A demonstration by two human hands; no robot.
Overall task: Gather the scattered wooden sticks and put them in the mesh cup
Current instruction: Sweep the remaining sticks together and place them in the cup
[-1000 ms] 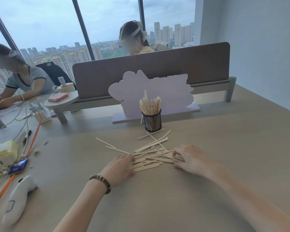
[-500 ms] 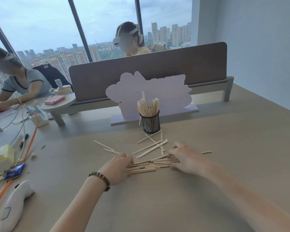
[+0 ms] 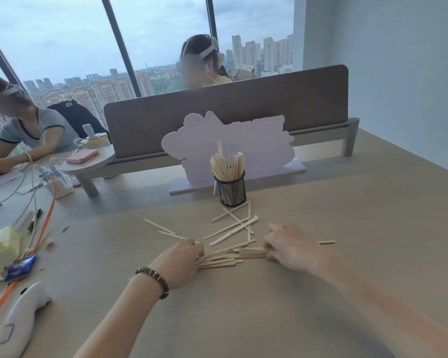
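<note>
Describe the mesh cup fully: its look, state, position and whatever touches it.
The mesh cup is a small black round holder of wire mesh, standing upright on the table, in front of a pale cutout sign. It is filled with wooden sticks that fan out above its rim. One stick leans at its left side; loose ones lie before it. Neither hand touches it.

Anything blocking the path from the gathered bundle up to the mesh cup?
Nothing upright. Only loose sticks lie flat on the table between the bundle, pinched between left hand and right hand, and the mesh cup.
</note>
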